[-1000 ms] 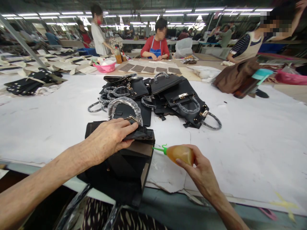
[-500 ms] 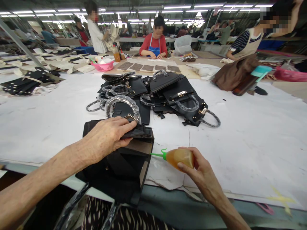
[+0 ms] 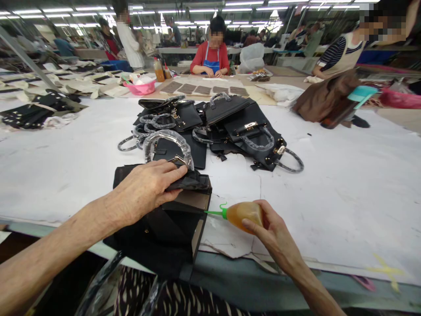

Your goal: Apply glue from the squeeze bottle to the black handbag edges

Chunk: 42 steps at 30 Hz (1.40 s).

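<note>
A black handbag (image 3: 164, 228) lies open on the near edge of the white-covered table (image 3: 345, 193). My left hand (image 3: 148, 186) presses down on its folded top flap, fingers closed over the black material. My right hand (image 3: 269, 230) grips a small amber squeeze bottle (image 3: 243, 214) with a green nozzle. The nozzle tip touches the bag's right side edge, where a tan lining shows.
A pile of black handbags (image 3: 226, 127) with plastic-wrapped handles lies beyond the open bag. A pink bowl (image 3: 142, 89) and bottles stand further back. Other people work at the far tables, and one in a striped shirt (image 3: 335, 55) leans in at the right.
The bottle's nozzle has shifted slightly left, closer against the bag's side edge. My left hand has stayed on the flap.
</note>
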Tool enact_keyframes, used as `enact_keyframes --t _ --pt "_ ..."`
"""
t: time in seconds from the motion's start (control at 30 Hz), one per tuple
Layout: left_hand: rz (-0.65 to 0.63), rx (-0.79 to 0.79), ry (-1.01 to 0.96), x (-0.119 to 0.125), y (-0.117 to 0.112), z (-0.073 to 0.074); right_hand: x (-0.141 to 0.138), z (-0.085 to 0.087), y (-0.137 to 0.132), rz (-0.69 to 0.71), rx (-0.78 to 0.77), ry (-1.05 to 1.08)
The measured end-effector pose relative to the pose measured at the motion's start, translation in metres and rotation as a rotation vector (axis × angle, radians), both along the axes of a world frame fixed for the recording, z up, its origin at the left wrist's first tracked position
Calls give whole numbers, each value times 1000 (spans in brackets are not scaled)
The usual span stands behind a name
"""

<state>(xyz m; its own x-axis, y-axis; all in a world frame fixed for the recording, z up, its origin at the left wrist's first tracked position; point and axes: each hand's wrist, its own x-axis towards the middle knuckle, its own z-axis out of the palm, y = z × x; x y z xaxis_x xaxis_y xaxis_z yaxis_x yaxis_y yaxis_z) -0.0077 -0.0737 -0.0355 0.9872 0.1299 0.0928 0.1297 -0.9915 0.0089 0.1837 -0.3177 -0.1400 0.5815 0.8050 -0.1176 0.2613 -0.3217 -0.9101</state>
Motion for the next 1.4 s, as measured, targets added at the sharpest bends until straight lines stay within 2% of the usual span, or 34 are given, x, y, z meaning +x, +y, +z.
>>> enact_keyframes --t 0.37,0.8,1.07,1.4 --pt "-10 -9 -23 -3 1 -5 -3 4 -1 35 -10 54" --pt "14 27 36 -2 -5 -2 -3 2 -2 26 17 189" --pt "-23 68 -41 -5 -4 -8 -5 10 -7 86 23 301" --pt "-3 60 -33 -5 -6 -7 -11 19 -11 128 28 407"
